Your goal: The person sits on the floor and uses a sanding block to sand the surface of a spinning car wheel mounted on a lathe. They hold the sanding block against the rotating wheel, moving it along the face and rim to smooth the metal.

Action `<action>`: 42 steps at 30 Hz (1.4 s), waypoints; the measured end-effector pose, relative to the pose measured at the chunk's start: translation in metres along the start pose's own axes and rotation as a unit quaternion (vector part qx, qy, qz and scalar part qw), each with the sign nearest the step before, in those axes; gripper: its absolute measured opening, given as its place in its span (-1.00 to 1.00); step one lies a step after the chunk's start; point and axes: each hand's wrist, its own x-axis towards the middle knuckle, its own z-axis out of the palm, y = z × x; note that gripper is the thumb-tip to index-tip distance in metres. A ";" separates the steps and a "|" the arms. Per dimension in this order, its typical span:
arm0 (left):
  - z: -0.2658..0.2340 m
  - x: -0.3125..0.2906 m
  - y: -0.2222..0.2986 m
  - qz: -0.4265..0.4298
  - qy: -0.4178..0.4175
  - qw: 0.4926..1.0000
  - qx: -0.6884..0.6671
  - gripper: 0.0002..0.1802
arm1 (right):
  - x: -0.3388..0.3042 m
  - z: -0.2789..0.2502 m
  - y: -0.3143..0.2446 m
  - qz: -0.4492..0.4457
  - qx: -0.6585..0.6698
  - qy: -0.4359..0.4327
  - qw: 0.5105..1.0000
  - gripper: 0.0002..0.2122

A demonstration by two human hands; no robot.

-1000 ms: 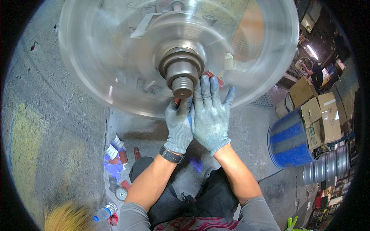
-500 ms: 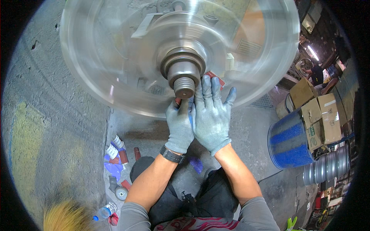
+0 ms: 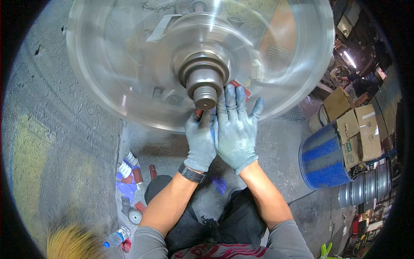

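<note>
A large metal wheel (image 3: 123, 101), blurred by spinning, turns on a threaded shaft (image 3: 205, 90) at the top. My right hand (image 3: 237, 136), in a pale grey glove, lies flat below the shaft with its fingers stretched toward the wheel. Past its fingertips shows a dark red sheet (image 3: 242, 89) that looks like sandpaper. My left hand (image 3: 200, 144), gloved likewise, is against the right one, its fingers closed and partly hidden. A bit of red material pokes out above its thumb, seemingly the same sheet.
A blue drum (image 3: 325, 157) stands at the right beside cardboard boxes (image 3: 366, 134) and stacked metal rims (image 3: 365, 185). Red rolls (image 3: 153, 172), a small wheel (image 3: 135, 216) and a plastic bottle (image 3: 118, 236) lie at lower left. Yellow bristles (image 3: 71, 244) show nearby. Another person (image 3: 358, 84) is far right.
The wheel's blur persists, and both my hands stay nearly in place. The person far right has shifted posture.
</note>
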 end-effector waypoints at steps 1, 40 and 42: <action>-0.001 0.000 -0.001 0.000 0.000 1.000 0.000 -0.64 | 0.000 0.000 0.000 -0.001 -0.002 0.005 1.000 -0.41; -0.005 -0.001 -0.008 -0.022 0.003 1.000 -0.021 -0.66 | -0.008 0.007 0.001 0.004 0.004 -0.008 1.000 -0.36; -0.004 -0.001 -0.008 -0.009 0.023 1.000 -0.005 -0.66 | -0.008 0.006 0.001 0.004 0.001 -0.008 1.000 -0.36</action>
